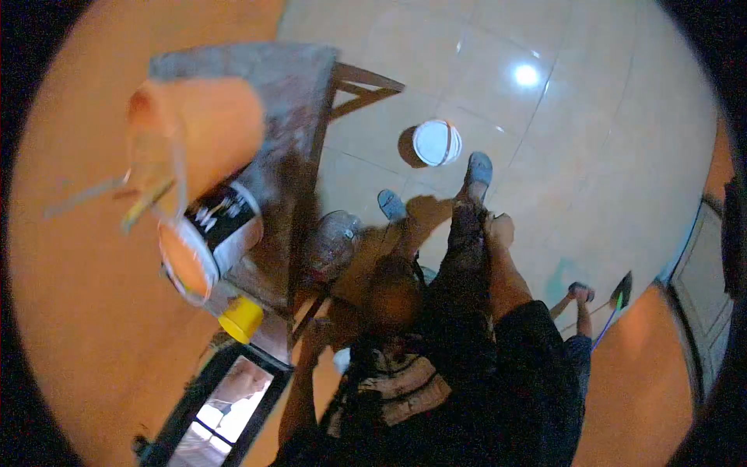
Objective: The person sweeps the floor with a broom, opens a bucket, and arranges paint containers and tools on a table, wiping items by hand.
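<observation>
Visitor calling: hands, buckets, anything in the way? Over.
Right hand by the trouser leg; left hand in shadow; grips unclear. Orange bucket, black-labelled tub, yellow container on the bench. White bucket on the floor, ahead of the feet.

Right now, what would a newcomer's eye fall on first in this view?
The orange bucket at the upper left, by the worn bench, stands out first, with a black-labelled paint tub of orange contents just below it in view. Next come the small yellow container lower down and the white pail on the pale tiled floor.
</observation>
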`<action>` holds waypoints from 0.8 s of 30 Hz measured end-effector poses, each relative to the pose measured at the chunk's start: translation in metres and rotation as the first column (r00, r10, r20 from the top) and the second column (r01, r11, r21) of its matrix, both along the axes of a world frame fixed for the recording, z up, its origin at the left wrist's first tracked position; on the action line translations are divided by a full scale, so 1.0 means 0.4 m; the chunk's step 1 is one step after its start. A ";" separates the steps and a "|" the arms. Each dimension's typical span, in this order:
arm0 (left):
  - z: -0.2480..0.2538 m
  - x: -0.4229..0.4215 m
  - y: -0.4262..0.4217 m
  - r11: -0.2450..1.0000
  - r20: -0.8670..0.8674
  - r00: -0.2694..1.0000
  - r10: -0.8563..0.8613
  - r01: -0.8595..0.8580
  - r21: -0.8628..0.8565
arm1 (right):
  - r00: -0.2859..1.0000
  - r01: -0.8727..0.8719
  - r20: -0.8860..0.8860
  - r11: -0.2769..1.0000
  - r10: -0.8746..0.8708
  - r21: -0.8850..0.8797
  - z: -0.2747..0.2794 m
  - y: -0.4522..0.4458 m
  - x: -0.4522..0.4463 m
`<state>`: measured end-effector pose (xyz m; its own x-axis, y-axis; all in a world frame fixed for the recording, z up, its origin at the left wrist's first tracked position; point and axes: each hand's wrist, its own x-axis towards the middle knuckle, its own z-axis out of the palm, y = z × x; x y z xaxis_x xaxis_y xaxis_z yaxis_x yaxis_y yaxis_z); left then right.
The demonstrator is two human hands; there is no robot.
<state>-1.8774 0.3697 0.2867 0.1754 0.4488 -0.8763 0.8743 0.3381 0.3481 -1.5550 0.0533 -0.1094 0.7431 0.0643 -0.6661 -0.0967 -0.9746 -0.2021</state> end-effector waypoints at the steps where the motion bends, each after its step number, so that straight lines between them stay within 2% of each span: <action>1: -0.010 0.029 -0.033 0.997 -0.103 0.992 -0.069 0.072 0.024 | 0.995 0.096 -0.011 0.995 -0.097 -0.040 0.045 0.009 0.037; 2: -0.025 0.046 -0.062 0.989 -0.191 0.972 -0.135 0.143 0.029 | 0.984 0.173 -0.020 0.981 -0.175 -0.086 0.102 0.017 0.079; 5: -0.062 0.140 -0.118 0.959 -0.317 0.907 -0.276 0.280 -0.035 | 0.953 0.295 0.071 0.955 -0.293 -0.021 0.169 -0.012 0.186; 6: -0.081 0.161 -0.128 0.962 -0.296 0.916 -0.271 0.269 -0.046 | 0.953 0.289 -0.144 0.941 -0.266 0.177 0.023 -0.107 0.115; 7: -0.108 0.188 -0.123 0.986 -0.176 0.972 -0.159 0.148 -0.073 | 0.896 0.358 -0.390 0.864 -0.212 0.354 -0.133 -0.209 0.038; 8: -0.119 0.211 -0.129 0.987 -0.167 0.974 -0.155 0.146 -0.066 | 0.782 0.469 -0.611 0.765 -0.127 0.442 -0.258 -0.287 -0.020; 10: -0.093 0.433 -0.108 0.988 -0.134 0.979 -0.152 0.147 -0.047 | 0.893 0.203 -0.451 0.890 0.003 0.407 -0.124 -0.161 0.021; 11: -0.093 0.471 -0.106 0.974 -0.085 0.971 -0.223 0.224 0.013 | 0.715 0.529 -0.680 0.763 -0.163 0.373 -0.193 -0.198 -0.002; 12: -0.092 0.497 -0.096 0.951 -0.043 0.954 -0.296 0.299 0.081 | 0.446 0.792 -0.858 0.559 -0.253 0.247 -0.275 -0.242 -0.038; 13: -0.090 0.520 -0.088 0.917 -0.004 0.929 -0.370 0.366 0.156 | 0.637 0.562 -0.753 0.767 -0.163 0.310 -0.245 -0.238 -0.001; 14: -0.080 0.550 -0.085 0.918 -0.017 0.933 -0.359 0.356 0.176 | 0.777 0.280 -0.629 0.906 -0.019 0.319 -0.153 -0.189 0.069; 15: -0.067 0.577 -0.082 0.917 -0.032 0.937 -0.348 0.348 0.197 | 0.850 -0.024 -0.502 0.963 0.162 0.270 -0.086 -0.149 0.123; 18: -0.065 0.568 -0.084 0.963 -0.007 0.977 -0.213 0.211 0.170 | 0.775 -0.342 -0.452 0.894 0.442 0.289 -0.075 -0.108 0.179; 21: -0.098 0.412 -0.110 0.981 -0.036 0.988 -0.153 0.157 0.112 | 0.749 -0.395 -0.524 0.908 0.405 0.136 -0.078 -0.051 0.174; 22: -0.110 0.330 -0.124 0.983 -0.066 0.986 -0.155 0.160 0.093 | 0.752 -0.362 -0.525 0.915 0.398 0.176 -0.074 -0.048 0.163; 24: -0.119 0.183 -0.144 0.960 -0.233 0.934 -0.271 0.280 0.008 | 0.761 -0.294 -0.525 0.924 0.382 0.246 -0.062 -0.043 0.147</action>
<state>-1.8041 0.3121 0.2391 0.0957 0.4470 -0.8894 0.9885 0.0627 0.1379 -1.4964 0.0359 -0.1343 0.1608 0.3650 -0.9170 0.0956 -0.9305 -0.3536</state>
